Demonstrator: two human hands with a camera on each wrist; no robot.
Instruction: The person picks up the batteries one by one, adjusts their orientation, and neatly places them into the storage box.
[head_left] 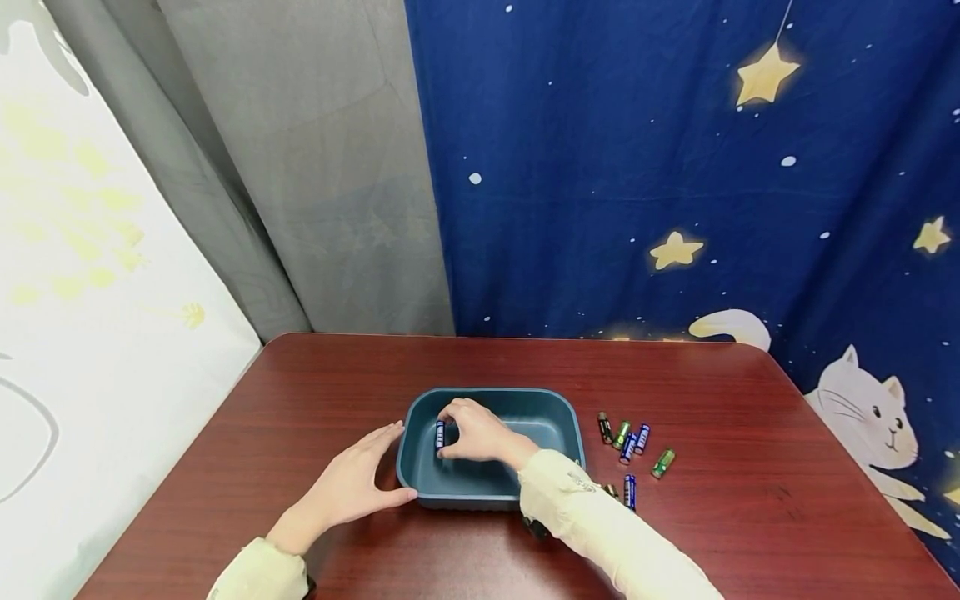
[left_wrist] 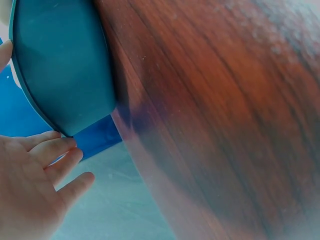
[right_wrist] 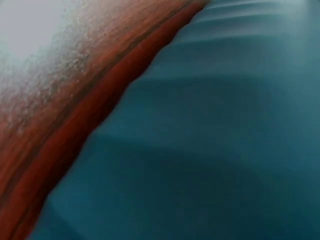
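A dark teal plastic bin [head_left: 467,500] stands on the table. Inside it, toward the left end, my right hand [head_left: 480,435] pinches a blue battery [head_left: 440,437] between thumb and fingers, the battery standing lengthwise away from me. My left hand [head_left: 348,485] is at the bin's left end, thumb at the near corner and straight fingertips at the left rim. In the left wrist view, the fingers of that hand [left_wrist: 30,185] reach the bin's edge [left_wrist: 62,65]. Only the bin's wall [right_wrist: 200,125] and the tabletop fill the right wrist view; the right hand is out of sight there.
Loose batteries lie right of the bin: a black one [head_left: 604,427], green ones [head_left: 663,463] and several blue ones [head_left: 630,492]. One partly hidden battery [head_left: 611,491] lies beside the right sleeve [head_left: 600,517]. Curtains [head_left: 570,208] hang behind the brown table [head_left: 330,392].
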